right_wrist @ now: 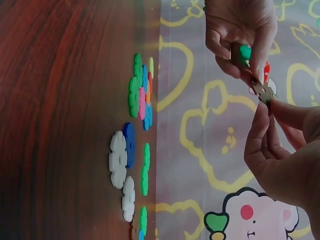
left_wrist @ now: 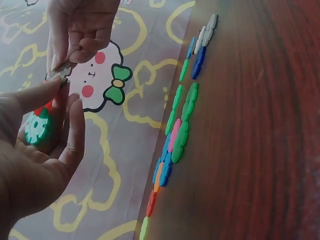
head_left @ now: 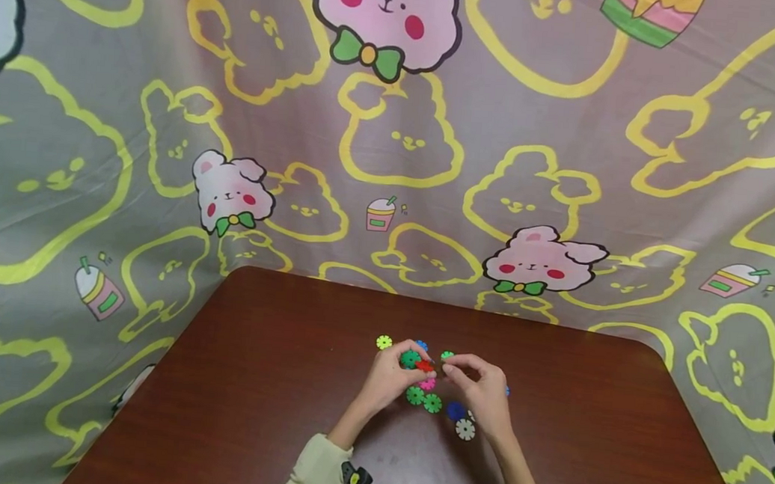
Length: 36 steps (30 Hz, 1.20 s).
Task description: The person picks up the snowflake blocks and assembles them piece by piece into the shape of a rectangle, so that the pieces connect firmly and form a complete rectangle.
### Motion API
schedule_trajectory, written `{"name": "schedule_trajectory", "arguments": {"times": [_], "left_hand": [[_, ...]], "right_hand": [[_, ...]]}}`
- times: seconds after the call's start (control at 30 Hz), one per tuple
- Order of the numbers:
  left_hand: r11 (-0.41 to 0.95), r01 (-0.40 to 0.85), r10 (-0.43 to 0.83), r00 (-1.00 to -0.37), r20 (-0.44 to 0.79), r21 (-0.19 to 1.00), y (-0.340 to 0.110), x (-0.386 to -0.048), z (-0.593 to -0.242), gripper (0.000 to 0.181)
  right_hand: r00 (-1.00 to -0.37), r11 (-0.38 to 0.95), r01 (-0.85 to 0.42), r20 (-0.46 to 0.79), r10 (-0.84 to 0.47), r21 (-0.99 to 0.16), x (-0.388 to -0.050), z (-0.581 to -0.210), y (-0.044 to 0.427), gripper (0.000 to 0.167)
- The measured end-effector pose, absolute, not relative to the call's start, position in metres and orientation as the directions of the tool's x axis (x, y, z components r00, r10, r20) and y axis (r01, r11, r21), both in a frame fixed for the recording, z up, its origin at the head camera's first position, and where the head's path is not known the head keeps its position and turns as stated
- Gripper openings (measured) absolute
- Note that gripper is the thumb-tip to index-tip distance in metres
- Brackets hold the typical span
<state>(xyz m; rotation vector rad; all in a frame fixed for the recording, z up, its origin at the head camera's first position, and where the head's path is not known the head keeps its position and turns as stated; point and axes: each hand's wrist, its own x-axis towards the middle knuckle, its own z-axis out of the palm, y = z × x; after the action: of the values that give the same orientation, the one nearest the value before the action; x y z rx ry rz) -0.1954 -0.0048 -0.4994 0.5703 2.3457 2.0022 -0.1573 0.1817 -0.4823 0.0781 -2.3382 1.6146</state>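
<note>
Here's the left hand (head_left: 388, 375), fingers curled on a red disc (head_left: 424, 365) and green disc (left_wrist: 31, 131), the right hand (head_left: 487, 396) tightly pinching a brownish disc (right_wrist: 259, 89) at their three o'clock above the worktop (head_left: 270, 369): a joining step, seemingly, needing slots aligned.

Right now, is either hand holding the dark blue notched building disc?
No, the dark blue notched building disc lies on the brown tabletop, clear of the left hand and right hand.
</note>
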Motion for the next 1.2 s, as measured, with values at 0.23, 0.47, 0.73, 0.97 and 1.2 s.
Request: {"name": "schedule_trajectory", "arguments": {"times": [0.23,0.47,0.73,0.97,1.2], "left_hand": [[0.076,0.230,0.276,-0.940,0.201,0.970,-0.006,-0.194,-0.502,0.017],[0.051,0.254,0.244,-0.941,0.235,0.966,-0.007,-0.198,-0.501,0.017],[0.050,0.238,0.234,-0.947,0.220,0.970,-0.007,-0.200,-0.499,0.015],[0.050,0.219,0.235,-0.951,0.201,0.975,-0.007,-0.200,-0.501,0.017],[0.058,0.225,0.224,-0.952,0.207,0.973,-0.005,-0.199,-0.503,0.016]], "right_hand": [[-0.968,0.365,-0.139,0.203,0.144,-0.921,-0.155,-0.481,0.196,0.009],[-0.969,0.428,-0.084,0.173,0.173,-0.900,-0.161,-0.482,0.220,0.013],[-0.961,0.530,-0.038,0.177,0.213,-0.847,-0.168,-0.489,0.245,0.013],[-0.965,0.593,0.013,0.145,0.219,-0.805,-0.171,-0.501,0.267,0.014],[-0.981,0.671,0.036,0.102,0.166,-0.741,-0.172,-0.513,0.282,0.019]]}}
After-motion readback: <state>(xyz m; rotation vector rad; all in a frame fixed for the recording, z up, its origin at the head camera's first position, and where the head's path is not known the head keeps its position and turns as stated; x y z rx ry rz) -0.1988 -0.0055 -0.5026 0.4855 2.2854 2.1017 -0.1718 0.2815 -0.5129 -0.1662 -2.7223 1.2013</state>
